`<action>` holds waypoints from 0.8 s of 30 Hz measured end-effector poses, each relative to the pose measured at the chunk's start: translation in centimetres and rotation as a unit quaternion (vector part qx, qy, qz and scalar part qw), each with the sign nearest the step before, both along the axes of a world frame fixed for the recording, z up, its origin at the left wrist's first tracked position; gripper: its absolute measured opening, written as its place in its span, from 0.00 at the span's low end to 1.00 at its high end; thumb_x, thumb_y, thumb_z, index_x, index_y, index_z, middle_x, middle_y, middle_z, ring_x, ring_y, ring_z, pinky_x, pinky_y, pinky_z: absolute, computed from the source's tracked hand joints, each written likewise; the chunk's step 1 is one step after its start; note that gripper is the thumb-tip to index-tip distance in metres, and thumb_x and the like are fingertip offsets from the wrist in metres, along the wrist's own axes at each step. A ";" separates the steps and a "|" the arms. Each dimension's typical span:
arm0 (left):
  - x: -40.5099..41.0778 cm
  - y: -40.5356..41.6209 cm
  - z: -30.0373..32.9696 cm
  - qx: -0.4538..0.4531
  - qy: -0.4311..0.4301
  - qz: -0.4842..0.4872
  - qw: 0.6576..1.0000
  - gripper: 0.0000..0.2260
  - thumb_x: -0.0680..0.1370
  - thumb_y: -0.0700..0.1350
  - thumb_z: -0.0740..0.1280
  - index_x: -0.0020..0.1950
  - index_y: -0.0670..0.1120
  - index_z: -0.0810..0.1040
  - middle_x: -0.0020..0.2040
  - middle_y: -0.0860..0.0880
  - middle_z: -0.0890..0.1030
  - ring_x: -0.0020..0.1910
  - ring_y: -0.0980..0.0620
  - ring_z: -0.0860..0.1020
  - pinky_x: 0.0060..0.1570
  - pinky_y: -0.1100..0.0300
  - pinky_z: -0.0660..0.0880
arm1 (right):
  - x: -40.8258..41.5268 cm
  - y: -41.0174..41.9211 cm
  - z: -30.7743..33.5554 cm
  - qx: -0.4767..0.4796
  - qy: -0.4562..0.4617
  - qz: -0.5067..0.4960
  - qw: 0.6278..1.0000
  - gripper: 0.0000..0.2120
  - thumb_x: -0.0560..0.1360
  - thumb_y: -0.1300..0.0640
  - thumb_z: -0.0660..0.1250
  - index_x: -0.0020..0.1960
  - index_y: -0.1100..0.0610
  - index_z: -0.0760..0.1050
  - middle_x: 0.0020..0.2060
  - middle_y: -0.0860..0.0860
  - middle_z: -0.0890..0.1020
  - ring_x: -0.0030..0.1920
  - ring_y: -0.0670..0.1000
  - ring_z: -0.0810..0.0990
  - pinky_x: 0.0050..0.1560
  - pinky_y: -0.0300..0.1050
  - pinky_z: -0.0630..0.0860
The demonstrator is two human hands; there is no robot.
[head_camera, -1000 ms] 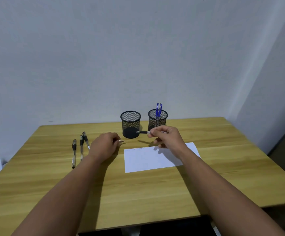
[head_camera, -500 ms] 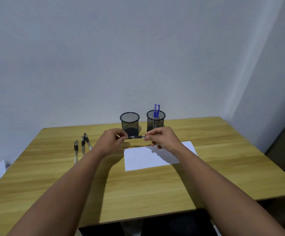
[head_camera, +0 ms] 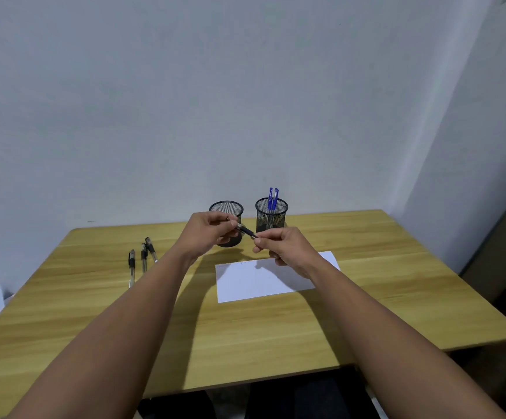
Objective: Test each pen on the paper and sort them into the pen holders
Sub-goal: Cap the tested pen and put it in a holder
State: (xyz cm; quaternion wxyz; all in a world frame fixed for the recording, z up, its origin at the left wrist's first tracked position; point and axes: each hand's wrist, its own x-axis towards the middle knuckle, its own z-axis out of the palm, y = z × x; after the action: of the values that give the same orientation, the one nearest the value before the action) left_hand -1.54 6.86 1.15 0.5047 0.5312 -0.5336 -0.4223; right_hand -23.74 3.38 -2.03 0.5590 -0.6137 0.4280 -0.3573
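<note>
over wooden desk (head_camera: pixel 276 328), slim black pen (head_camera: pixel 247 231)

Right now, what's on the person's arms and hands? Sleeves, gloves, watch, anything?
Nothing worn that shows. Both forearms are bare from the lower frame edge to the wrists: no sleeves in view, no gloves, no watch or bands. The left hand and right hand show no rings on the visible fingers.

Table (head_camera: pixel 245 334): paper (head_camera: pixel 264 282), 3 pens (head_camera: pixel 143 258), 2 holders (head_camera: pixel 271 214)
</note>
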 end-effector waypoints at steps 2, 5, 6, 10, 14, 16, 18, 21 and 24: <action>-1.1 -0.1 0.2 -0.005 0.008 0.014 1.000 0.05 0.81 0.39 0.68 0.54 0.41 0.83 0.42 0.45 0.85 0.44 0.50 0.84 0.49 0.56 0.82 | 0.2 0.0 -0.2 -0.001 -0.028 -0.023 0.999 0.03 0.80 0.62 0.75 0.53 0.56 0.87 0.38 0.53 0.87 0.29 0.46 0.67 0.31 0.41 0.63; -2.7 -0.4 0.3 -0.011 0.026 0.050 0.998 0.08 0.83 0.38 0.65 0.57 0.37 0.81 0.42 0.41 0.81 0.39 0.48 0.80 0.43 0.59 0.82 | 0.7 0.2 -0.5 -0.014 -0.045 -0.060 0.997 0.03 0.80 0.61 0.75 0.52 0.55 0.87 0.35 0.50 0.86 0.29 0.46 0.67 0.32 0.41 0.65; -3.1 -0.5 0.3 -0.010 0.028 0.057 0.998 0.08 0.83 0.37 0.64 0.58 0.35 0.80 0.42 0.40 0.80 0.38 0.47 0.79 0.40 0.60 0.82 | 0.8 0.3 -0.6 -0.016 -0.048 -0.069 0.996 0.03 0.80 0.61 0.75 0.52 0.55 0.87 0.34 0.50 0.86 0.29 0.46 0.67 0.32 0.41 0.65; -3.8 -0.9 -0.2 0.007 0.008 0.070 0.997 0.09 0.83 0.39 0.64 0.57 0.36 0.81 0.40 0.38 0.80 0.41 0.44 0.79 0.43 0.55 0.83 | 0.7 0.1 -1.1 -0.011 -0.054 -0.086 0.995 0.03 0.80 0.62 0.75 0.53 0.57 0.87 0.34 0.50 0.86 0.30 0.47 0.66 0.32 0.42 0.65; -4.3 -1.9 -0.1 0.017 -0.014 0.055 0.998 0.08 0.83 0.39 0.64 0.55 0.37 0.81 0.39 0.41 0.80 0.39 0.46 0.80 0.53 0.41 0.82 | -0.2 -0.5 -1.2 -0.016 -0.041 -0.092 0.995 0.04 0.80 0.61 0.75 0.54 0.58 0.87 0.36 0.51 0.87 0.29 0.46 0.69 0.32 0.40 0.68; -4.5 -2.3 0.9 0.009 -0.026 0.032 0.999 0.09 0.83 0.40 0.64 0.56 0.37 0.81 0.38 0.44 0.80 0.38 0.48 0.79 0.55 0.40 0.81 | -0.8 -1.0 -0.5 -0.027 -0.028 -0.087 0.995 0.03 0.80 0.61 0.75 0.52 0.56 0.87 0.38 0.52 0.87 0.30 0.45 0.74 0.34 0.38 0.72; -4.8 -2.7 2.3 0.002 -0.024 0.023 0.999 0.11 0.84 0.41 0.63 0.62 0.39 0.81 0.43 0.44 0.82 0.42 0.48 0.81 0.55 0.43 0.81 | -1.4 -2.3 0.5 -0.065 0.018 -0.099 0.993 0.04 0.79 0.60 0.76 0.53 0.58 0.87 0.37 0.49 0.87 0.31 0.38 0.79 0.36 0.32 0.73; -5.3 -4.2 3.6 -0.017 -0.010 0.034 0.999 0.15 0.83 0.43 0.62 0.70 0.45 0.76 0.53 0.47 0.85 0.52 0.49 0.83 0.56 0.49 0.81 | -2.0 -4.7 3.0 -0.132 0.078 -0.117 0.981 0.07 0.78 0.61 0.78 0.55 0.62 0.88 0.35 0.44 0.86 0.33 0.34 0.80 0.42 0.28 0.73; -6.1 -6.3 3.0 -0.051 -0.100 0.095 0.989 0.20 0.80 0.46 0.64 0.73 0.50 0.73 0.59 0.50 0.83 0.56 0.52 0.81 0.58 0.53 0.78 | -2.6 -7.2 5.1 -0.161 0.076 -0.144 0.974 0.06 0.77 0.61 0.78 0.52 0.62 0.88 0.32 0.40 0.85 0.32 0.36 0.78 0.43 0.35 0.74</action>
State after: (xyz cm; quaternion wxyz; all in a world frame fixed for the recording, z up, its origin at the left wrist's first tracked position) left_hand -7.59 0.57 4.14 0.5129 0.5931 -0.5491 -0.2893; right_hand -26.31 -3.80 3.12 0.3616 -0.6529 0.4902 -0.4502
